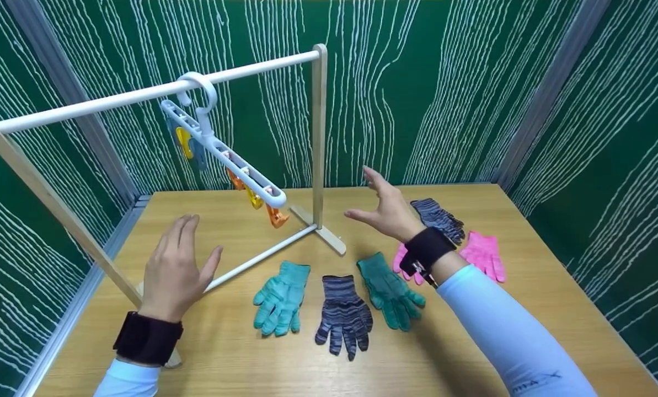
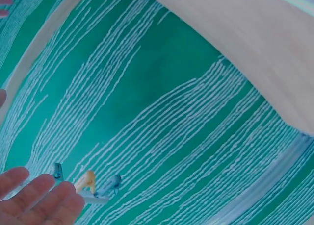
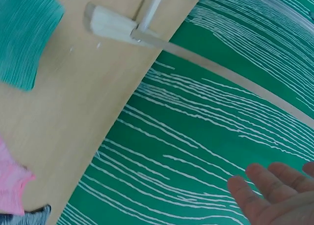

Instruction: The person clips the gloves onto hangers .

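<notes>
My left hand (image 1: 175, 267) is held in the air beside the wooden rack, fingers extended and nothing in them. Over the right part of the table my right hand (image 1: 388, 208) hovers with thumb and fingers spread, also holding nothing. A light blue clip hanger (image 1: 218, 144) hangs by its hook from the rack's white bar (image 1: 102, 106), between the hands. Yellow, blue and orange clips line its underside. Between the hands lie a light green glove (image 1: 282, 298), a dark striped glove (image 1: 344, 311) and a darker green glove (image 1: 392, 292), fingers toward me.
Past my right wrist lie another dark striped glove (image 1: 438, 218) and pink gloves (image 1: 483, 255), one partly hidden by the wrist. The rack's upright (image 1: 319, 138) and low white crossbar (image 1: 262, 255) stand on the table (image 1: 240, 364). Green walls with white lines enclose it.
</notes>
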`<state>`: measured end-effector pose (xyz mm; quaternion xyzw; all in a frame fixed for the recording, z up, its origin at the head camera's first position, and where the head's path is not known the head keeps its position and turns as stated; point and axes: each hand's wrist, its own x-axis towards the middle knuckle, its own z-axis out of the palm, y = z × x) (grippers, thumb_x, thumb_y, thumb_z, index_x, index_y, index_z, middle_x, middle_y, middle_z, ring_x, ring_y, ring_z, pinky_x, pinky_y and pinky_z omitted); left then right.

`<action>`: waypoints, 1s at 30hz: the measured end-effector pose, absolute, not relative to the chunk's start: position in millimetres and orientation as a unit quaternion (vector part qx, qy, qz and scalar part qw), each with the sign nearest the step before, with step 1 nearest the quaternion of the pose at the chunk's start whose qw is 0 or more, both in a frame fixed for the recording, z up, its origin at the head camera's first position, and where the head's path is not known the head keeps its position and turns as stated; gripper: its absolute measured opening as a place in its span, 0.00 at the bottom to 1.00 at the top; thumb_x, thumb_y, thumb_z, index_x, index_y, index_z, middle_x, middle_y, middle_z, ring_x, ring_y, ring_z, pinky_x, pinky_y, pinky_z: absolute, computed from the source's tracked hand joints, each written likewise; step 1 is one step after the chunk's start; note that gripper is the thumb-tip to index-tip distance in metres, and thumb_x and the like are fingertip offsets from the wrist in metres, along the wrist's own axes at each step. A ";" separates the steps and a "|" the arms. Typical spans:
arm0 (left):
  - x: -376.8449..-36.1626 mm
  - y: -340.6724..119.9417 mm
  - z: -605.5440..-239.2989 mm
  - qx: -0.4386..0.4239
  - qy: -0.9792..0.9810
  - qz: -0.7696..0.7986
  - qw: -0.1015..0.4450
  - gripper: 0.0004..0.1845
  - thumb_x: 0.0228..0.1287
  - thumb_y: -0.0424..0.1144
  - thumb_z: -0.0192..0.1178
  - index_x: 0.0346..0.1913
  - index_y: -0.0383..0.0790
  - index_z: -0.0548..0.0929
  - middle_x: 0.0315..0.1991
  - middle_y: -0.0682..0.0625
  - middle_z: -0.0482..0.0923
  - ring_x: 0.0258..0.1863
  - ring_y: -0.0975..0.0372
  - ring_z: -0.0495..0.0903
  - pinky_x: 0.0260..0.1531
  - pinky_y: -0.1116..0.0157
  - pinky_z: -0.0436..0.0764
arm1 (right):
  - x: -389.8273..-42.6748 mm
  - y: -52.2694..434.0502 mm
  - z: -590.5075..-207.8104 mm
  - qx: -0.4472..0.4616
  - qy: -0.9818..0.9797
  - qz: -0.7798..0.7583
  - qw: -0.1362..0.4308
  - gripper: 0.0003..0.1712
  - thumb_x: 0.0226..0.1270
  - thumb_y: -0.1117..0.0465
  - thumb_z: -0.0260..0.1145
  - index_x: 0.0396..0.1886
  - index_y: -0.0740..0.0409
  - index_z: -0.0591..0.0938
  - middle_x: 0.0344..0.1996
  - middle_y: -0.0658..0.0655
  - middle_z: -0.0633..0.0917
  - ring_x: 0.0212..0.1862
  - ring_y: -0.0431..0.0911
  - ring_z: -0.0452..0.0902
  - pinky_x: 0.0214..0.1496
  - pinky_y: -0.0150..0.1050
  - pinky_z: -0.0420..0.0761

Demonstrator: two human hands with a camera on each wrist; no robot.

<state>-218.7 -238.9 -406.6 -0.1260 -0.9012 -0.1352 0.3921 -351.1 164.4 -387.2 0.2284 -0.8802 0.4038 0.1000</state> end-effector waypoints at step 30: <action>-211.0 -257.7 -409.8 -0.144 -0.764 -0.159 0.608 0.21 0.59 0.25 0.71 0.56 0.25 0.83 0.52 0.29 0.83 0.52 0.37 0.82 0.59 0.53 0.80 | -375.5 134.5 -390.8 0.221 -0.860 0.457 0.057 0.54 0.72 0.57 0.78 0.88 0.59 0.57 0.81 0.70 0.69 0.79 0.69 0.69 0.80 0.64 0.73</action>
